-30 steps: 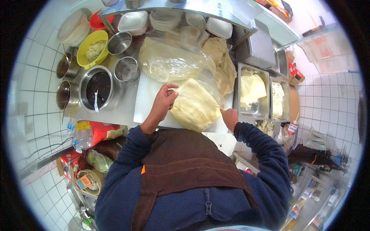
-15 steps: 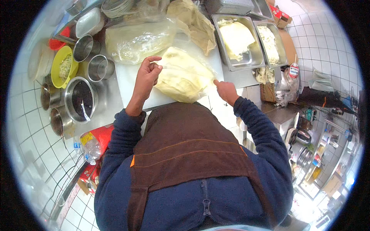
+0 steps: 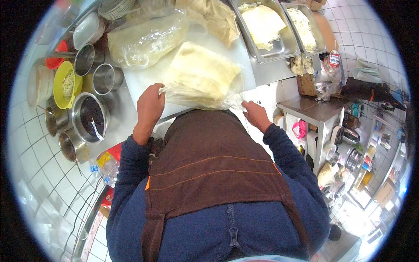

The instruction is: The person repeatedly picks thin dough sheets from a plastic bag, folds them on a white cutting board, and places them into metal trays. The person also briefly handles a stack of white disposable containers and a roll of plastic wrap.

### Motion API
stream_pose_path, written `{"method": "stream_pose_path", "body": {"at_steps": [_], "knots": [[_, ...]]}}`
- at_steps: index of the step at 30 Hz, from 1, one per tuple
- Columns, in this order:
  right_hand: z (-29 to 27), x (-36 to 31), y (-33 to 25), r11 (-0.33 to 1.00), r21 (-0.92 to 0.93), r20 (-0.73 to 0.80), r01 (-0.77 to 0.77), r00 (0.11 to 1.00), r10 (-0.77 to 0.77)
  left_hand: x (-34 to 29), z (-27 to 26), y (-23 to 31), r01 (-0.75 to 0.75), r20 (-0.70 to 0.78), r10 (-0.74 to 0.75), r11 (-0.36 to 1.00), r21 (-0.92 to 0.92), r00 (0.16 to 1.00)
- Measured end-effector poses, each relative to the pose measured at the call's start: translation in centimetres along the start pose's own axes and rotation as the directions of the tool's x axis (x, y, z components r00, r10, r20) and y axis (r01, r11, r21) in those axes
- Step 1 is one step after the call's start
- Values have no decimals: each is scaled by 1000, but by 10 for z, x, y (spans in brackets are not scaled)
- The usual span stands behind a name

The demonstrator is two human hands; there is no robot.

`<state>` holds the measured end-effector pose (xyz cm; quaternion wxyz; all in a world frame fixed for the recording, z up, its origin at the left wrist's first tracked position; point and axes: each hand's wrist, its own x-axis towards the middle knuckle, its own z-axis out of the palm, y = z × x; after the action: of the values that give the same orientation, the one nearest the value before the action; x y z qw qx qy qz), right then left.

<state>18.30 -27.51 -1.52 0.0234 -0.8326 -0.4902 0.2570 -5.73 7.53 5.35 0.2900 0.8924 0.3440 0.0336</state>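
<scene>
A clear plastic bag [image 3: 235, 98] with a stack of thin pale yellow sheets [image 3: 201, 70] inside lies on a white cutting board [image 3: 142, 82]. My left hand [image 3: 149, 107] is closed on the bag's near left edge. At the near right corner, my right hand [image 3: 256, 115] pinches a gathered piece of the same plastic. Between my hands the film sags along the board's front edge. The sheets look flat, roughly rectangular and soft. Behind them sits a larger clear plastic bag [image 3: 146, 41] with pale contents that I cannot make out.
Steel trays at the right rear hold pale sheets [image 3: 263, 26] and shredded pale strips [image 3: 301, 28]. To the left stand a yellow colander [image 3: 77, 89], steel pots [image 3: 107, 79] and a bowl of dark contents [image 3: 92, 114] with a spoon. Crumpled brown paper [image 3: 218, 22] lies behind the board.
The bagged sheets, bunched before, now lie flatter and squarer. My left hand has come down and left from above the bag to its edge. My right hand has lowered slightly, pulling the plastic.
</scene>
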Motion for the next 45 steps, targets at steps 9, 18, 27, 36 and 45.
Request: {"method": "stream_pose_path", "body": {"at_steps": [9, 18, 27, 36, 45], "knots": [[-98, -9, -40, 857, 453, -555, 248, 830, 53, 10, -31, -24, 34, -151, -51, 993, -117, 987], [-147, -3, -69, 795, 460, -350, 395, 904, -247, -45, -92, 9, 266, 507, 160, 697, -666, 847], [-162, -12, -70, 858, 4, -10, 513, 858, -513, -38, -98, -10, -64, -61, 36, 829, -555, 998], [-187, -10, -57, 836, 72, -285, 544, 814, -506, 25, -51, 13, -201, -177, 228, 86, -976, 958], [-152, 8, -54, 78, 886, -464, 458, 870, 165, 10, -32, 9, -110, -104, 41, 182, -977, 994]]}}
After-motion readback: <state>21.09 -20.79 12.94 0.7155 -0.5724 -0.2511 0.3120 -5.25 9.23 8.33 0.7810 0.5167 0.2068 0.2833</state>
